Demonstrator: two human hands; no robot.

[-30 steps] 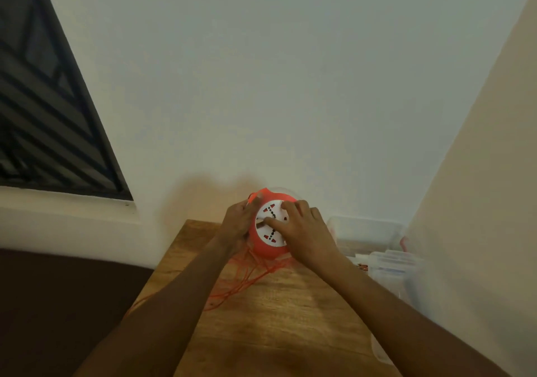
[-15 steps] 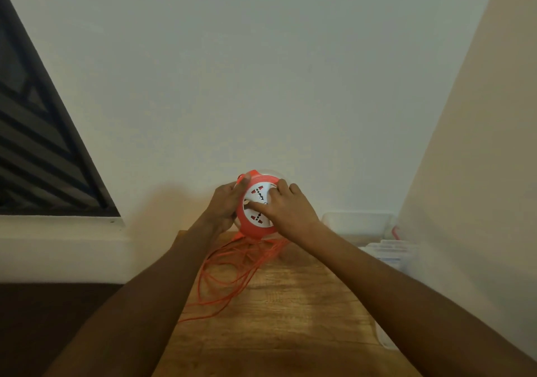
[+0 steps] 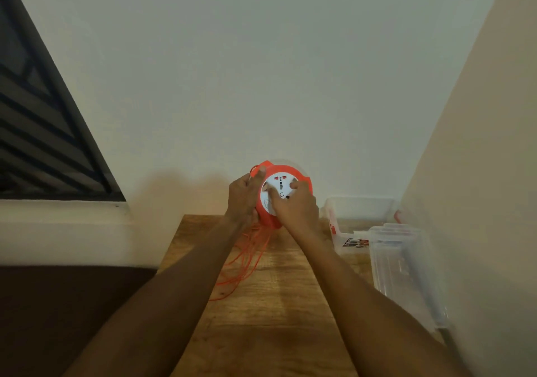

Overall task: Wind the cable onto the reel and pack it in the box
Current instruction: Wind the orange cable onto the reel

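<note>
An orange cable reel (image 3: 286, 173) with a white socket face is held up above the far end of the wooden table (image 3: 270, 312). My left hand (image 3: 243, 198) grips its left rim, thumb on the top edge. My right hand (image 3: 296, 206) lies over the white face with its fingers curled on it. Loose orange cable (image 3: 247, 260) hangs from under the reel and trails in loops across the table toward the near left. A clear plastic box (image 3: 360, 211) stands open at the table's far right.
A clear lid (image 3: 404, 272) lies along the table's right edge, beside the cream wall. A pale wall rises just behind the table. To the left are a white ledge, a dark window grille (image 3: 37, 132) and dark floor.
The reel and both hands have risen a little off the table. The white socket face has turned under my right hand. The hanging cable loops are shorter and drawn closer to the reel.
</note>
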